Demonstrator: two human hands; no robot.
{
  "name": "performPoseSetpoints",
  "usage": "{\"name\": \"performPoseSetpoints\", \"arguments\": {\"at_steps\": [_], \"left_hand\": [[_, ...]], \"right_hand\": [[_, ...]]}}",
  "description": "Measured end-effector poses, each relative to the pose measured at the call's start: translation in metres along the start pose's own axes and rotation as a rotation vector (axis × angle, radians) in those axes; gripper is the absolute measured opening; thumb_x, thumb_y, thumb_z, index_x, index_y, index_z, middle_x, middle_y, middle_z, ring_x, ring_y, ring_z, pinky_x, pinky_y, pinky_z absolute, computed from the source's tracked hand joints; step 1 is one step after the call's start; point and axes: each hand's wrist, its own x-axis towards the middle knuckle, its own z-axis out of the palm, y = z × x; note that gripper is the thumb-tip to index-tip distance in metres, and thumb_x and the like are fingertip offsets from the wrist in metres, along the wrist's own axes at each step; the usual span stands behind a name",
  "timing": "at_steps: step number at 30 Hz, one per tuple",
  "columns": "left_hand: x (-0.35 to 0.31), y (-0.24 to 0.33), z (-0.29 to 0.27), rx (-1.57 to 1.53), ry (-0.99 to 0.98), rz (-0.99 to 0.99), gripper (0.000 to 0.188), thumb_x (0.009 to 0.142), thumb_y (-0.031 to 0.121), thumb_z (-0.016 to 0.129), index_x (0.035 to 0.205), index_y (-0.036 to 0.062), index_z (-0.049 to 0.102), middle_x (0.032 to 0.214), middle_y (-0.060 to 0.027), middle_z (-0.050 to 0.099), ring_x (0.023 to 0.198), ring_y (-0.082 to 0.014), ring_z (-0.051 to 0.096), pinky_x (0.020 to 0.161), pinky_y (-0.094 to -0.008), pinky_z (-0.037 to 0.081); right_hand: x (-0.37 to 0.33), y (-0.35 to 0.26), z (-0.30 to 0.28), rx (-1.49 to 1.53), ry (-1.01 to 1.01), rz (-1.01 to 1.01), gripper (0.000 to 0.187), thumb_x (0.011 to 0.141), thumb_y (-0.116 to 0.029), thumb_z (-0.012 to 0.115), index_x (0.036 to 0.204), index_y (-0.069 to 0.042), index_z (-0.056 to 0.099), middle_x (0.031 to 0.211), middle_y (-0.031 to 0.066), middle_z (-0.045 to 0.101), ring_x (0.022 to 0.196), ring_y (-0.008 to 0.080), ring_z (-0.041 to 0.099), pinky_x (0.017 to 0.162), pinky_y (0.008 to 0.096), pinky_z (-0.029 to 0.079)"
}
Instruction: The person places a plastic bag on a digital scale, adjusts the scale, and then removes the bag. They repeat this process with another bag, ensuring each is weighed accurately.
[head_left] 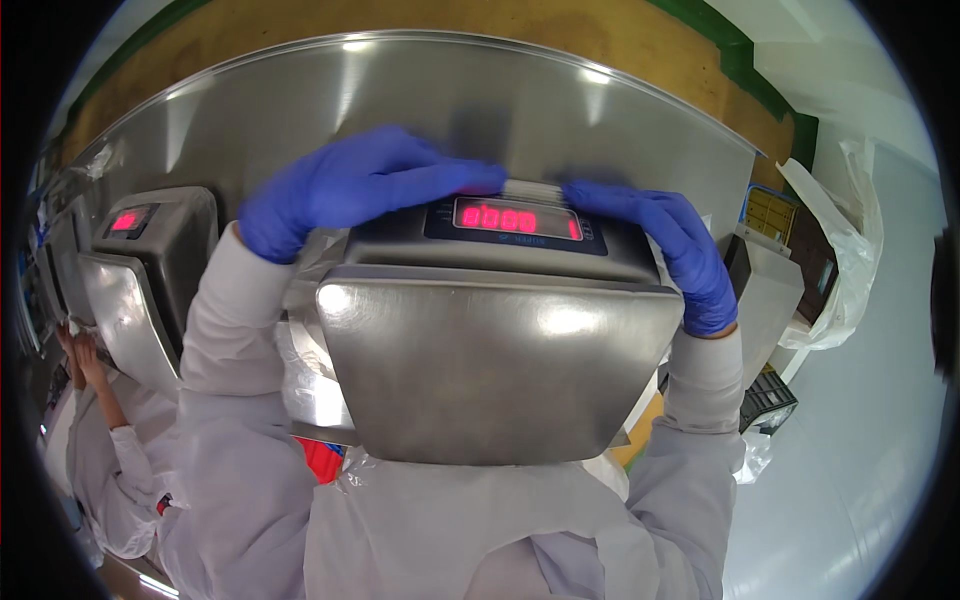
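Note:
Both my hands wear blue gloves and reach up over a stainless steel scale unit. Its display panel (pixel 517 222) glows with red digits, and a steel pan (pixel 490 370) sits in front of the panel. My left hand (pixel 360 185) lies flat over the top left of the display housing, fingers pointing right. My right hand (pixel 670 250) rests on the top right edge, fingers pointing left. Between the fingertips lies a small pale strip (pixel 533 188), blurred; I cannot tell whether either hand grips it. White sleeves cover my forearms.
A curved steel back wall (pixel 480 100) rises behind the scale. A second scale (pixel 140 250) with a red display stands at the left, where another person in white (pixel 100 440) works. Boxes and clear plastic bags (pixel 830 260) sit at the right, a black crate (pixel 768 398) below them.

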Motion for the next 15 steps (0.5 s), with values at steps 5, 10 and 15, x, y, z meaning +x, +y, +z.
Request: {"name": "performPoseSetpoints", "arguments": {"at_steps": [5, 10, 15], "left_hand": [[-0.010, 0.001, -0.010, -0.188, 0.147, -0.115, 0.038, 0.094, 0.028, 0.045, 0.118, 0.0020, 0.059, 0.108, -0.0143, 0.064, 0.098, -0.0198, 0.060, 0.089, -0.0290, 0.043], [0.011, -0.009, -0.002, 0.010, 0.038, -0.029, 0.039, 0.095, 0.027, 0.043, 0.122, 0.0012, 0.055, 0.105, -0.0127, 0.066, 0.092, -0.0197, 0.062, 0.085, -0.0284, 0.044], [0.008, -0.003, -0.009, 0.086, 0.090, 0.025, 0.043, 0.094, 0.029, 0.044, 0.127, 0.0029, 0.051, 0.095, -0.0125, 0.068, 0.083, -0.0248, 0.064, 0.080, -0.0292, 0.047]], "right_hand": [[-0.001, 0.005, -0.004, 0.220, 0.168, 0.036, 0.039, 0.092, -0.023, 0.041, 0.104, 0.008, 0.062, 0.107, 0.0191, 0.064, 0.100, 0.0263, 0.061, 0.094, 0.0330, 0.043], [0.008, 0.007, -0.002, -0.278, 0.013, -0.042, 0.039, 0.092, -0.022, 0.041, 0.103, 0.009, 0.062, 0.104, 0.0187, 0.065, 0.097, 0.0273, 0.062, 0.092, 0.0339, 0.044], [0.004, -0.004, -0.012, -0.054, 0.026, -0.088, 0.041, 0.093, -0.023, 0.038, 0.107, 0.007, 0.062, 0.105, 0.0181, 0.064, 0.099, 0.0292, 0.061, 0.091, 0.0328, 0.044]]}}
